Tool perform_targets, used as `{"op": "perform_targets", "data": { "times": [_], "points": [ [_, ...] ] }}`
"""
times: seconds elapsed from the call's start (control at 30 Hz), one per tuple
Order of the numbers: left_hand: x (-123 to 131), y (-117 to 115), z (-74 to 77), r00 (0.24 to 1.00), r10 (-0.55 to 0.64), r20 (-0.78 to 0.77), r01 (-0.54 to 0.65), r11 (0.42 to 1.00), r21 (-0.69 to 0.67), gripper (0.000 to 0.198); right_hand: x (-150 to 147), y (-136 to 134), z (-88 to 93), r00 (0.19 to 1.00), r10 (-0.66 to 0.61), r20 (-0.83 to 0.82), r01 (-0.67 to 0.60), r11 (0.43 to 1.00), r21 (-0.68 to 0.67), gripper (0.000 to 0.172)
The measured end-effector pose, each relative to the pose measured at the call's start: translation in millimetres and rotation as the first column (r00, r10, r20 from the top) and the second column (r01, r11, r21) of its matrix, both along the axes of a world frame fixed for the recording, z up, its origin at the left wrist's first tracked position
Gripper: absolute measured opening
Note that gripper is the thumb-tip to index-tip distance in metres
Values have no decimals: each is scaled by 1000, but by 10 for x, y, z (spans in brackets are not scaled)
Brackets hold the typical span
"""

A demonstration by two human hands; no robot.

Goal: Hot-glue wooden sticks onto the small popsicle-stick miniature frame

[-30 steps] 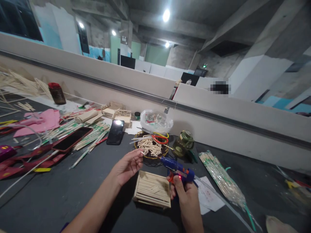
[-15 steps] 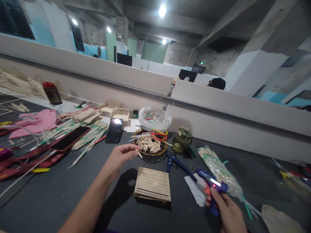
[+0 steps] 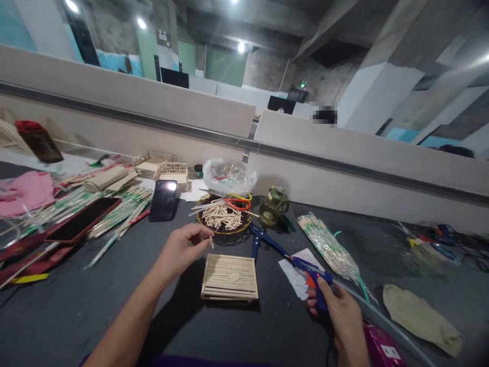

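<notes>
Between thumb and fingertips, my left hand [image 3: 185, 251] pinches a short wooden stick [image 3: 212, 242], just above and left of a small slatted wooden panel [image 3: 230, 278]. The panel lies on the dark table, with a small wooden piece on its top. To the right, my right hand [image 3: 338, 306] is wrapped round the handle of a blue glue gun [image 3: 315, 275], whose nozzle points up and left over a white paper [image 3: 296, 278]. Behind the panel stands a wire basket [image 3: 225, 233] full of short sticks, with scissors [image 3: 239, 203] across it.
Blue pliers [image 3: 263, 238] lie beside a green glass jar [image 3: 273, 206]. A bagged bundle of sticks [image 3: 330, 247] rests at right, near a beige cloth [image 3: 420, 316]. Two phones, a black one [image 3: 163, 200] and a red-cased one [image 3: 82, 221], lie left among loose sticks. A low partition [image 3: 153, 127] runs behind.
The view has turned right, so most things sit further left. My right hand has tilted the glue gun and brought its nozzle nearer the pliers. My left hand still pinches the stick.
</notes>
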State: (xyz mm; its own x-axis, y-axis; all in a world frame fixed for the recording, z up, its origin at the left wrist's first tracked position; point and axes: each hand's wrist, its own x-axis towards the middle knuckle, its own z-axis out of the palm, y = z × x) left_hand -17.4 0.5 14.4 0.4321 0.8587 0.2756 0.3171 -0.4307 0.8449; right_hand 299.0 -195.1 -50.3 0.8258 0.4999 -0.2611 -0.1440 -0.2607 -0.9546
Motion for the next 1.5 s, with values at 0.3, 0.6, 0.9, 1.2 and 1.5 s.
{"op": "perform_targets", "data": {
  "times": [0.3,0.6,0.9,1.2,1.5],
  "points": [
    [-6,-24,17,999,-44,-2,44,998,55,14,-35,-353,57,1000,23,2,-22,997,-76,67],
    [13,-48,39,997,-79,-15,80,996,46,14,109,-527,23,824,376,424,34,714,-699,53],
    [8,-8,-42,988,-141,-55,143,989,35,16,-786,297,900,478,455,751,-401,874,-274,28],
    [-58,42,-53,974,-224,-13,225,972,64,47,-1502,1351,868,164,517,840,-771,598,-218,10],
    [-76,48,-62,967,-255,10,254,967,35,48,-1537,1338,646,96,549,830,-767,572,-290,11]
  ]
}}
